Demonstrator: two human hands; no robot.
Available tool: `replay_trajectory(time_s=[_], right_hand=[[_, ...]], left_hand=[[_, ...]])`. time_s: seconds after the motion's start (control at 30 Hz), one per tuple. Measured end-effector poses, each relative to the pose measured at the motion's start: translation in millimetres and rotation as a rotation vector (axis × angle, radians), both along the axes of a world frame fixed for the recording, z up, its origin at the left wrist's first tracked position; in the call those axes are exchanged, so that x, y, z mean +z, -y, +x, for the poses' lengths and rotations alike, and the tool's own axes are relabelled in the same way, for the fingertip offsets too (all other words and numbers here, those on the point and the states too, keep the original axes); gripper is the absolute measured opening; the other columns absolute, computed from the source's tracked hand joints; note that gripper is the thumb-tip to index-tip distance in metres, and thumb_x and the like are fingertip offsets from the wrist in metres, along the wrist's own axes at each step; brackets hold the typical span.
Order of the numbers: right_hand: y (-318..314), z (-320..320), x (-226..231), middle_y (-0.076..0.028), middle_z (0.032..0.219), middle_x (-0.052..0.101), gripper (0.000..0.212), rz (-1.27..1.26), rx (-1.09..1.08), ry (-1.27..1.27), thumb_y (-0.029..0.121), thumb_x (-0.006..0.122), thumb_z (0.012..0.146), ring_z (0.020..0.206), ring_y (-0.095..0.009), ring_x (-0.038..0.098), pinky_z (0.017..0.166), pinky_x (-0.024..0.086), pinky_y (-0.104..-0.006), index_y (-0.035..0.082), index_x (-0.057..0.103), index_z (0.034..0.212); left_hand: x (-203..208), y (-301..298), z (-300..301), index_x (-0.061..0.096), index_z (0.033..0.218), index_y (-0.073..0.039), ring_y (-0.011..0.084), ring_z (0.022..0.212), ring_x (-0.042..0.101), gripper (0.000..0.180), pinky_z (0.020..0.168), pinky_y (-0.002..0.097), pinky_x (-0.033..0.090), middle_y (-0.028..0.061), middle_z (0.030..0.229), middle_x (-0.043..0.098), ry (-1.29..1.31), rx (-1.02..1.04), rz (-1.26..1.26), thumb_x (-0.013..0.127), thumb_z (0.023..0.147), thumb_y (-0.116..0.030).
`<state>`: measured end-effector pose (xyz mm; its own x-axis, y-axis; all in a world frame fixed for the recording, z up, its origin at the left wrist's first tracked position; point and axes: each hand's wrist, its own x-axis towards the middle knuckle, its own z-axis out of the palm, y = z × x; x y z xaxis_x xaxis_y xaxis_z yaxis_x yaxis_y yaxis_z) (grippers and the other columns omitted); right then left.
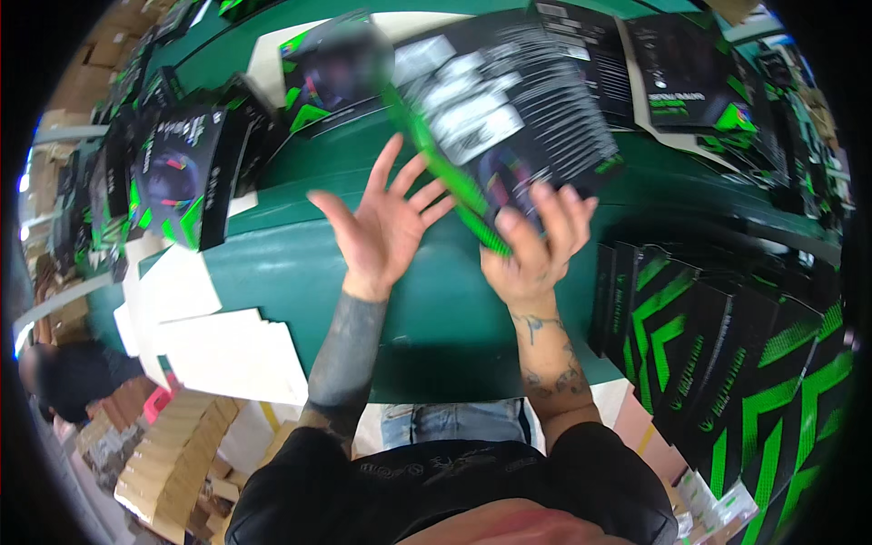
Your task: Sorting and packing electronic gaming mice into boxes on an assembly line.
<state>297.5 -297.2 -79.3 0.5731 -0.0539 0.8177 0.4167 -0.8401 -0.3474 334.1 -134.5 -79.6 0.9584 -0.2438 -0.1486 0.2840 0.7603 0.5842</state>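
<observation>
My right hand (536,241) grips the lower corner of a black and green product box (554,109), which is tilted up over the green table (436,318). Motion blurs the box, and its raised face carries white labels and a small picture of a computer mouse. Close to the box's green edge, my left hand (386,213) is held palm up with its fingers spread and nothing in it. Behind it, another mouse box (336,73) leans at the far side of the table, and one more mouse box (177,177) stands to the left.
Several tall black boxes with green chevrons (718,354) stand in a row at the right. White sheets (227,350) lie at the table's left edge. More mouse boxes (690,77) are stacked at the back right. Cardboard cartons (173,459) and a person (82,372) are at lower left.
</observation>
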Motion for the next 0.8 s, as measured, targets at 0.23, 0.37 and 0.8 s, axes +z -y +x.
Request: replay_trajectory(time_s=[0.23, 0.37, 0.8], right_hand=[[22, -18, -19, -0.022, 0.129, 0.039, 0.030, 0.525, 0.424, -0.315, -0.004, 0.069, 0.063, 0.122, -0.041, 0.036, 0.094, 0.040, -0.0427, 0.014, 0.060, 0.085], [46, -11, -29, -0.021, 0.123, 0.046, 0.046, 0.727, 0.612, -0.451, -0.002, 0.071, 0.064, 0.118, -0.033, 0.044, 0.095, 0.039, -0.0393, 0.008, 0.054, 0.105], [18, 44, -14, -0.008, 0.110, 0.056, 0.049, 1.633, 0.395, -1.107, 0.042, 0.045, 0.089, 0.096, -0.015, 0.055, 0.083, 0.043, -0.0264, 0.007, 0.047, 0.122]], left_hand=[[-31, -55, 15, 0.021, 0.138, -0.005, 0.0321, 0.126, 0.032, 0.093, 0.103, 0.0445, 0.027, 0.0158, 0.140, 0.027, -0.062, -0.135, -0.306, 0.046, 0.074, -0.068], [-30, -54, 19, 0.016, 0.139, -0.006, 0.0239, 0.128, 0.028, 0.090, 0.106, 0.0370, 0.021, 0.0137, 0.142, 0.022, 0.222, -0.126, 0.515, 0.053, 0.077, -0.059], [-29, -55, 3, 0.010, 0.141, -0.007, 0.0236, 0.128, 0.025, 0.082, 0.105, 0.0325, 0.019, 0.0135, 0.141, 0.022, 0.069, -0.143, 0.424, 0.045, 0.085, -0.055]])
